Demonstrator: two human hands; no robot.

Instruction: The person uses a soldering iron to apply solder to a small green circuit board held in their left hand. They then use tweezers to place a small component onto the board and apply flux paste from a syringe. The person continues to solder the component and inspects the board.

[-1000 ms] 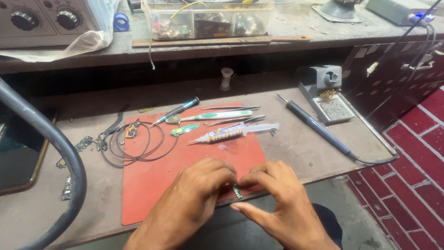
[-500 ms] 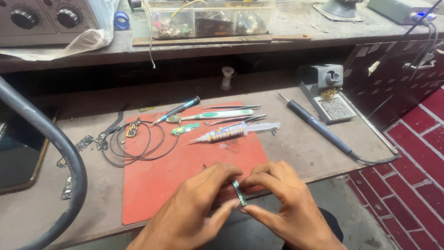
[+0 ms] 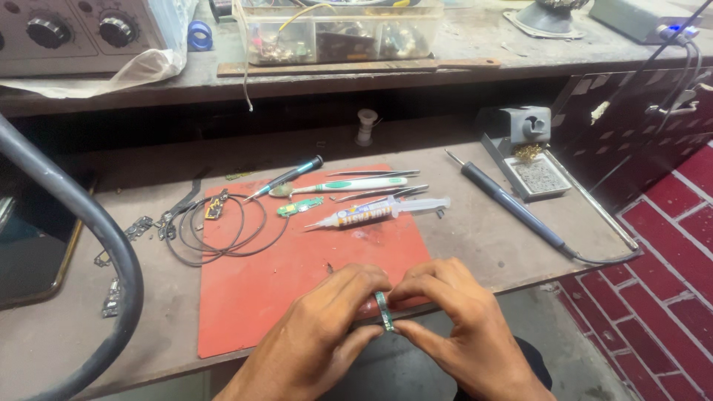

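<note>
Left hand (image 3: 327,327) and right hand (image 3: 457,323) pinch a small circuit board (image 3: 383,310) over the tabletop's (image 3: 475,238) near edge, beyond the red mat (image 3: 297,275).

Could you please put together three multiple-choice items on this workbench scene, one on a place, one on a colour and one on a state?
1. Where does the dark-handled soldering iron lie?
A. on the bare bench right of the mat
B. on the upper shelf
C. across the coiled black cable

2. What colour is the flat rubber work mat?
A. blue
B. red-orange
C. white

3. How is the small narrow green circuit strip held?
A. lying loose on the mat
C. in the left hand alone
B. pinched between both hands

Answers: 1 A, it rests on the bench beside the mat. 2 B, the mat shows red-orange. 3 B, the left hand and right hand both pinch it.
</note>
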